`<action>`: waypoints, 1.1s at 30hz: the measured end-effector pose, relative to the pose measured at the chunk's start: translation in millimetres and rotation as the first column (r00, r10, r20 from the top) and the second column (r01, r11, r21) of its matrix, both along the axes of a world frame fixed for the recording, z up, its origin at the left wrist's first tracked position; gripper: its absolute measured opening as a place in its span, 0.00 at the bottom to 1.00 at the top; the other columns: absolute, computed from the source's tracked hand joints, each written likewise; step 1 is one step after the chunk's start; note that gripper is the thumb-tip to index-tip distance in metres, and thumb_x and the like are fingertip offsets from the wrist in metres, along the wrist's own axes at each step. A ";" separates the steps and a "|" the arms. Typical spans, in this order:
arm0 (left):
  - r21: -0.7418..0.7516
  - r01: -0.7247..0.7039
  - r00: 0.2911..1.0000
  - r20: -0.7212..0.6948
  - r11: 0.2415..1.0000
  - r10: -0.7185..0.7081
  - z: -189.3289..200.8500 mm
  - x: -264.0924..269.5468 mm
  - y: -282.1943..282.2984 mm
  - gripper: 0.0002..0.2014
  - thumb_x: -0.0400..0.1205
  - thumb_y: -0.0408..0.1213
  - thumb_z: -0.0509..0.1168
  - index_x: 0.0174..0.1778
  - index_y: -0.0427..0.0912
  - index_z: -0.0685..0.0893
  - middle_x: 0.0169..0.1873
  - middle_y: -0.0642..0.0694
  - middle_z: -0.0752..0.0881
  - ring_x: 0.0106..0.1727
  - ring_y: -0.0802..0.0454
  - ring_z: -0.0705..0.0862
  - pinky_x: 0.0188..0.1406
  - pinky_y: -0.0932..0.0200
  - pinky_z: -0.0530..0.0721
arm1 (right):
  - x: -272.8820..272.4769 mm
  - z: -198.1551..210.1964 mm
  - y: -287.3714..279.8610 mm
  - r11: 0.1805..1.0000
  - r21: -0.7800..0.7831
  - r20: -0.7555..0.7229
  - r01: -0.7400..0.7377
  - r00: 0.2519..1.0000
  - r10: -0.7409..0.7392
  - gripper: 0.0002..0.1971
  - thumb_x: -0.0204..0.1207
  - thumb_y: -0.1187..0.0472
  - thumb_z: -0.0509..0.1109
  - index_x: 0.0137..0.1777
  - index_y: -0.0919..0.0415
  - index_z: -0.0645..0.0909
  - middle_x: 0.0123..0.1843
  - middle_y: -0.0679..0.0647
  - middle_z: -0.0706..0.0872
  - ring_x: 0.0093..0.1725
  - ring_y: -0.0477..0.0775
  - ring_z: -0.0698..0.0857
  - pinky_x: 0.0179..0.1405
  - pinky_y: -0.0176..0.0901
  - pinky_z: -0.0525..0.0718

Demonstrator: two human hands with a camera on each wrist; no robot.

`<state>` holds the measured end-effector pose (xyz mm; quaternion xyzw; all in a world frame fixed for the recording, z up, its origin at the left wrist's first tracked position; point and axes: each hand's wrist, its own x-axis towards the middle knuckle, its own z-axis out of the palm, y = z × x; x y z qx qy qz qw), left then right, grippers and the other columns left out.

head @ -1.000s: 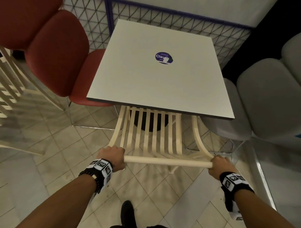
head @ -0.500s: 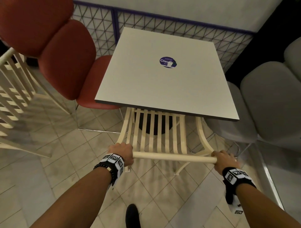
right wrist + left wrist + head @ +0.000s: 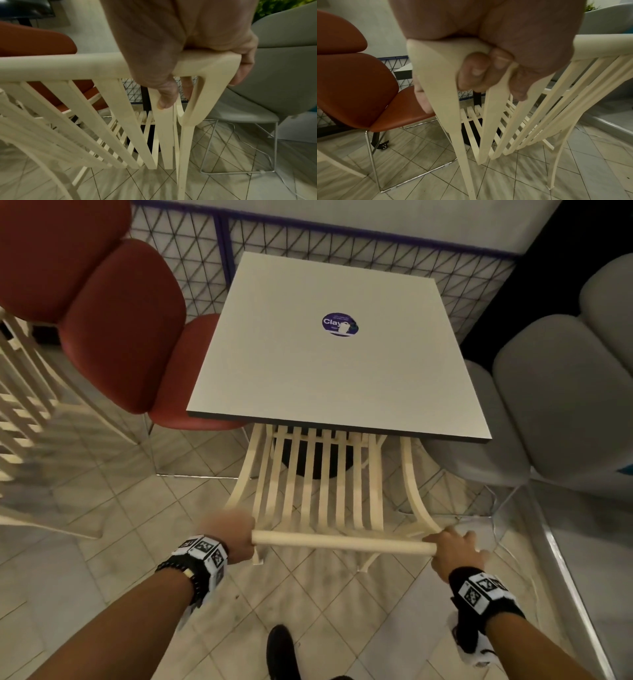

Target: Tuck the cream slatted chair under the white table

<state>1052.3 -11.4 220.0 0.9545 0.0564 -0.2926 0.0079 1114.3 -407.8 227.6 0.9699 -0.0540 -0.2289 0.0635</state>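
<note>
The left hand (image 3: 230,533) has its fingers (image 3: 475,70) curled tight around one end of the round top bar of the cream slatted wooden chair (image 3: 322,494). The right hand (image 3: 454,551) wraps the other end. The chair's seat sits under the square white table (image 3: 329,364), between a red padded chair (image 3: 113,320) and a grey padded chair (image 3: 561,405).

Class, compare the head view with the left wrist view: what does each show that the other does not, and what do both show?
Only the head view shows the round purple sticker on the white table, the right hand and the grey chair. Only the left wrist view shows the left hand's fingers curled round the top rail and the red chair's chrome legs. Both show the left hand, the cream slatted chair, the red chair and the tiled floor.
</note>
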 end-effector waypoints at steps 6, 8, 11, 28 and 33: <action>-0.007 -0.020 1.000 0.005 1.000 0.020 -1.9 9.5 -10.3 0.15 0.73 0.50 0.63 0.56 0.57 0.82 0.49 0.51 0.86 0.51 0.47 0.84 0.53 0.48 0.84 | 17.1 4.6 -6.6 0.999 0.013 -0.020 0.032 0.999 -0.031 0.22 0.76 0.64 0.65 0.62 0.35 0.80 0.59 0.47 0.78 0.68 0.63 0.67 0.61 0.70 0.75; 0.000 -0.015 1.000 0.010 1.000 0.015 -3.5 10.0 -12.0 0.15 0.73 0.51 0.63 0.55 0.56 0.83 0.48 0.52 0.86 0.50 0.48 0.84 0.53 0.48 0.84 | 19.3 3.6 -8.5 1.000 0.008 -0.025 0.030 0.999 -0.030 0.22 0.76 0.65 0.66 0.62 0.36 0.80 0.59 0.48 0.78 0.70 0.64 0.67 0.63 0.71 0.74; 0.010 -0.016 1.000 0.024 1.000 0.016 -3.3 10.6 -12.1 0.15 0.73 0.50 0.64 0.55 0.56 0.83 0.47 0.52 0.86 0.48 0.48 0.84 0.50 0.50 0.84 | 19.6 -0.2 -9.5 0.999 0.024 -0.018 0.031 0.999 -0.030 0.22 0.76 0.66 0.66 0.62 0.36 0.80 0.59 0.48 0.79 0.70 0.64 0.66 0.63 0.72 0.73; 0.065 -0.183 0.948 0.277 0.981 0.158 -8.1 -16.7 -34.6 0.23 0.77 0.52 0.69 0.68 0.55 0.75 0.62 0.48 0.80 0.63 0.44 0.79 0.69 0.38 0.71 | 9.2 -4.9 -23.1 0.981 0.122 0.137 -0.154 0.981 0.137 0.29 0.71 0.52 0.74 0.72 0.42 0.70 0.72 0.52 0.71 0.74 0.63 0.63 0.70 0.74 0.68; -0.060 -0.188 0.806 0.561 0.980 0.189 -9.1 -77.6 -65.2 0.43 0.69 0.49 0.78 0.79 0.48 0.65 0.77 0.40 0.72 0.78 0.38 0.67 0.73 0.30 0.71 | -66.4 -13.0 -26.3 0.919 0.130 0.331 -0.372 0.890 0.313 0.52 0.61 0.47 0.79 0.81 0.55 0.54 0.82 0.62 0.60 0.80 0.66 0.58 0.71 0.75 0.65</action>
